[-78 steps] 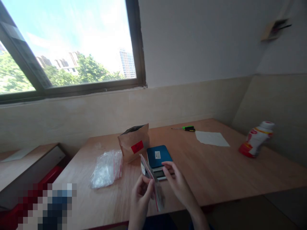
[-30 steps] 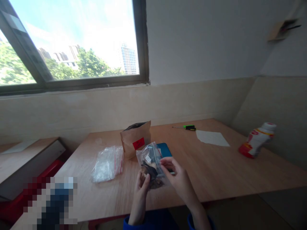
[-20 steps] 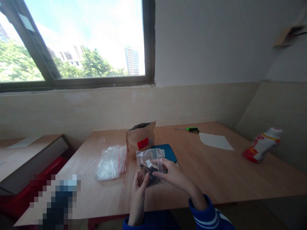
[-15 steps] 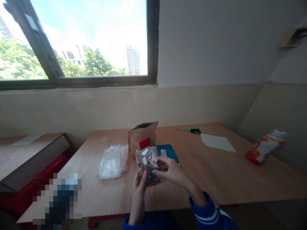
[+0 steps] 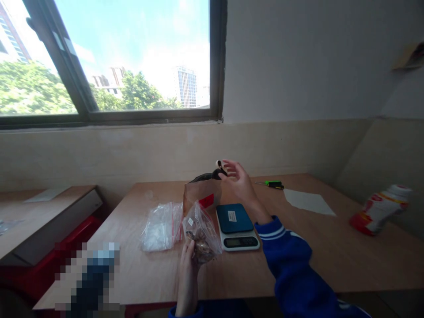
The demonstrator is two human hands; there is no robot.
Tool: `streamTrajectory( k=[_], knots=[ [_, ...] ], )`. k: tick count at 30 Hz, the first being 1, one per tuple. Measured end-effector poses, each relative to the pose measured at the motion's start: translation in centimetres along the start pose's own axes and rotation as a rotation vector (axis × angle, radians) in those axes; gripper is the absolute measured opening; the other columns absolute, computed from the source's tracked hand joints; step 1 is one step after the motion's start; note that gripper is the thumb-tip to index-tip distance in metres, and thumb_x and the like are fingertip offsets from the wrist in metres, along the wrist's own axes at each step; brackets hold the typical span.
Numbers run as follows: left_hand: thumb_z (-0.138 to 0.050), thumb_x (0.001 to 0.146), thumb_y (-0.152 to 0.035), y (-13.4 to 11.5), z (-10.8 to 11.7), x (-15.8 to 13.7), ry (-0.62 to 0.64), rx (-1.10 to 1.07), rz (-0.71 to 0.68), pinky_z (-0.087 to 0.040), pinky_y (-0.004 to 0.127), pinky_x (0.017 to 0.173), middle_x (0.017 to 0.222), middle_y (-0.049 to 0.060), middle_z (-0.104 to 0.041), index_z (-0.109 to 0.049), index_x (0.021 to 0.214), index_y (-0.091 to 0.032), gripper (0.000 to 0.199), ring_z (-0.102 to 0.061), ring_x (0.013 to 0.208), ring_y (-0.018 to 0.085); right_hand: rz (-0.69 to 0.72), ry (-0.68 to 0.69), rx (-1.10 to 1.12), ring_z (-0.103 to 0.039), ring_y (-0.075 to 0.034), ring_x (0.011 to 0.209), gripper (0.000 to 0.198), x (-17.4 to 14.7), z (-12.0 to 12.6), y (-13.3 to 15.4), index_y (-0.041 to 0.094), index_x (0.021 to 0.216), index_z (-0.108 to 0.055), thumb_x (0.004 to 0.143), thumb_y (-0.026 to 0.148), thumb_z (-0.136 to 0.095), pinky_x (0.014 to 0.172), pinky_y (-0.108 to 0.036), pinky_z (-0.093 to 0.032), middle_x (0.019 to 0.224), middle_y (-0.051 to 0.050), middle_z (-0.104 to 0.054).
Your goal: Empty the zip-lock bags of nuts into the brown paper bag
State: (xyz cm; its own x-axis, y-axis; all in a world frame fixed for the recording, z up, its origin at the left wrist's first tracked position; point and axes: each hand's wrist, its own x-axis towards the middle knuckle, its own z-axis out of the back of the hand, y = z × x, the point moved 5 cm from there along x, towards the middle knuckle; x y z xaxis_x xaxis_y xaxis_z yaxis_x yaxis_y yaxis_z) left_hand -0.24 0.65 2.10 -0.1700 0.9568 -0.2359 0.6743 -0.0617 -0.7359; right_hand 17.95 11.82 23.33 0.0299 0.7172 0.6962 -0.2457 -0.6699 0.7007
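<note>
My left hand [image 5: 188, 260] grips the lower left side of a clear zip bag [image 5: 202, 221] by its edge. Brown, curled dried pieces [image 5: 202, 248] fill the bottom of the bag. Up at the mouth of a kraft paper bag [image 5: 195, 194] with a red label, my right hand [image 5: 236, 176] pinches a dark curled piece [image 5: 219, 171] with a pale side, whose exact kind I cannot make out. A kitchen scale [image 5: 234, 218] with a blue-green top and a white body stands right of the zip bag, below my right forearm.
Flat clear zip bags [image 5: 160, 227] lie on the left of the table. A green-and-black screwdriver [image 5: 274, 184] and a white paper [image 5: 309, 202] lie at the back right. A red-and-white bottle [image 5: 380, 210] stands tilted-looking at the far right. Another desk [image 5: 53, 214] is at the left.
My right hand has left the zip bag and moved up to the paper bag's mouth with a dark piece. The scale is now uncovered. My left hand keeps hold of the zip bag.
</note>
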Motion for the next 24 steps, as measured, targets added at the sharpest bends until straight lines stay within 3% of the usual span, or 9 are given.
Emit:
streamTrajectory(
  k=[3, 6, 8, 14, 19, 24],
  knots=[
    [-0.073, 0.069, -0.043, -0.2, 0.2, 0.3, 0.004, -0.001, 0.01, -0.053, 0.036, 0.079, 0.111, 0.011, -0.069, -0.064, 0.113, -0.018, 0.051, -0.066, 0.098, 0.026, 0.161, 0.085, -0.141, -0.06, -0.019, 0.101, 0.036, 1.9, -1.9, -0.6, 0.023, 0.116, -0.058, 0.082, 0.034, -0.063, 0.085, -0.032, -0.049, 0.116, -0.007, -0.064],
    [-0.074, 0.068, -0.041, -0.4, 0.2, 0.5, -0.004, -0.018, 0.022, -0.054, 0.035, 0.077, 0.107, 0.01, -0.07, -0.064, 0.111, -0.018, 0.05, -0.067, 0.094, 0.025, 0.245, 0.247, -0.295, -0.059, -0.019, 0.103, 0.024, 1.7, -3.8, -2.2, 0.022, 0.108, -0.064, 0.089, 0.033, -0.055, 0.093, -0.036, -0.044, 0.11, -0.006, -0.067],
    [-0.076, 0.065, -0.04, -0.4, 0.2, 0.8, -0.007, -0.031, 0.043, -0.054, 0.036, 0.075, 0.102, 0.01, -0.072, -0.065, 0.108, -0.018, 0.05, -0.068, 0.09, 0.026, 0.266, 0.319, -0.396, -0.057, -0.02, 0.11, 0.026, 0.9, -4.5, -3.2, 0.023, 0.106, -0.066, 0.094, 0.035, -0.047, 0.098, -0.039, -0.04, 0.114, -0.007, -0.067],
    [-0.078, 0.063, -0.036, -0.2, 0.4, 0.9, 0.004, -0.057, 0.045, -0.054, 0.034, 0.076, 0.1, 0.008, -0.073, -0.068, 0.102, -0.019, 0.044, -0.069, 0.091, 0.026, 0.27, 0.362, -0.507, -0.047, -0.021, 0.124, 0.042, -0.1, -4.6, -3.3, 0.025, 0.106, -0.069, 0.098, 0.042, -0.032, 0.105, -0.041, -0.032, 0.133, -0.006, -0.056],
    [-0.075, 0.068, -0.038, -0.4, 0.4, 0.5, -0.001, -0.039, 0.028, -0.053, 0.033, 0.08, 0.108, 0.009, -0.071, -0.068, 0.106, -0.019, 0.044, -0.067, 0.099, 0.026, 0.163, 0.273, -0.575, -0.044, -0.024, 0.126, 0.052, 0.2, -3.8, -2.8, 0.026, 0.115, -0.067, 0.099, 0.045, -0.022, 0.105, -0.044, -0.032, 0.139, -0.008, -0.05],
    [-0.076, 0.066, -0.039, -0.4, 0.1, 0.4, 0.012, -0.027, 0.032, -0.053, 0.033, 0.078, 0.105, 0.009, -0.072, -0.068, 0.105, -0.018, 0.045, -0.067, 0.096, 0.026, 0.094, 0.306, -0.62, -0.043, -0.027, 0.126, 0.057, 0.1, -3.4, -3.5, 0.026, 0.107, -0.07, 0.097, 0.052, -0.02, 0.105, -0.048, -0.031, 0.142, -0.008, -0.047]
  ],
)
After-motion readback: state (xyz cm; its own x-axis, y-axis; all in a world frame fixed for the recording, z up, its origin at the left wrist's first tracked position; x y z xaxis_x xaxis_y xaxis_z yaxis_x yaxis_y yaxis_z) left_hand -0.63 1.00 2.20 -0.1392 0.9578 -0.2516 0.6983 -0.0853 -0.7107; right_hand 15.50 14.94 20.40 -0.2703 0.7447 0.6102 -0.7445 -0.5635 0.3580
